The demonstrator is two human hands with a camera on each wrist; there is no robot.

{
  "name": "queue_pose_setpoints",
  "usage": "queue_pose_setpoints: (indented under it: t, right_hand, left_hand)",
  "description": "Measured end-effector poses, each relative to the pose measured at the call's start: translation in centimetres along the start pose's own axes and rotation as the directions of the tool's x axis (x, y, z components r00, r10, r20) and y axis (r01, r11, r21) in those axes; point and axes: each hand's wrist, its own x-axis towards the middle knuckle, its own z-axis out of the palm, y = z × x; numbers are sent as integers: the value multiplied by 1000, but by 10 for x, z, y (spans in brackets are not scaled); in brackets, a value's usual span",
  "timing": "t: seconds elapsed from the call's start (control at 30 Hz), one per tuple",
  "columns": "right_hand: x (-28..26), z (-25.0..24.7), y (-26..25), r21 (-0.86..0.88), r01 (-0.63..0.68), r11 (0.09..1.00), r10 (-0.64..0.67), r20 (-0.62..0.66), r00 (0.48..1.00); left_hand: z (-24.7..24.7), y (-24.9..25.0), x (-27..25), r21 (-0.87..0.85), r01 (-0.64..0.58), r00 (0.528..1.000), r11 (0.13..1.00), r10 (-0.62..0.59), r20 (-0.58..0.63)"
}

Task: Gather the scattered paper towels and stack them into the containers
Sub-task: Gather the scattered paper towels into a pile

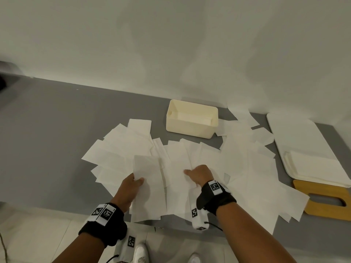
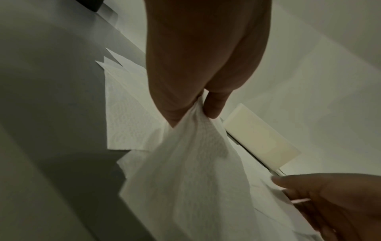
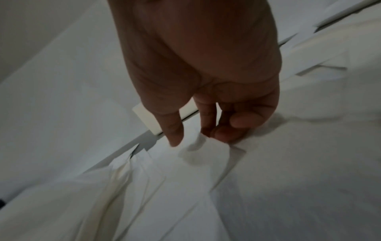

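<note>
On the grey table [image 1: 47, 120], in front of the open cream container [image 1: 191, 118], scattered paper towels [image 1: 237, 168] overlap in a fan. The left hand [image 1: 131, 188] pinches one lifted towel [image 1: 150, 186] between thumb and fingers; the right hand [image 1: 199, 175] curls its fingertips on a towel edge. Thin, limp and light, the sheets likely tear or crumple; an edge is best gripped.

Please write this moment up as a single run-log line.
left hand: pinches white paper towel | right hand: pinches another sheet from the pile | cream rectangular plastic container: open, no towels visible inside
</note>
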Motion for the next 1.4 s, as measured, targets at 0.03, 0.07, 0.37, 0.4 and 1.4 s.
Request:
queue_pose_setpoints:
  t: [0.03, 0.07, 0.37, 0.4, 1.4]
  right_hand:
    - [0, 2, -3, -64, 28, 998, -28, 1, 1000]
    - [-1, 3, -7, -122, 55, 991, -57, -12, 998]
    - [-34, -17, -2, 779, 22, 626, -103, 55, 993]
    - [-38, -20, 0, 828, 7, 561, -134, 82, 988]
    - [-24, 6, 5, 39, 191, 981, -179, -207, 962]
  left_hand:
    - [2, 0, 0, 6, 2, 1000, 1000, -2, 5]
    - [4, 1, 0, 8, 5, 1000, 1000, -5, 8]
    - [25, 14, -2, -202, 98, 992, 974, -81, 92]
    - [29, 16, -2, -215, 113, 991, 970, -94, 95]
    - [13, 21, -3, -185, -54, 998, 981, 46, -46]
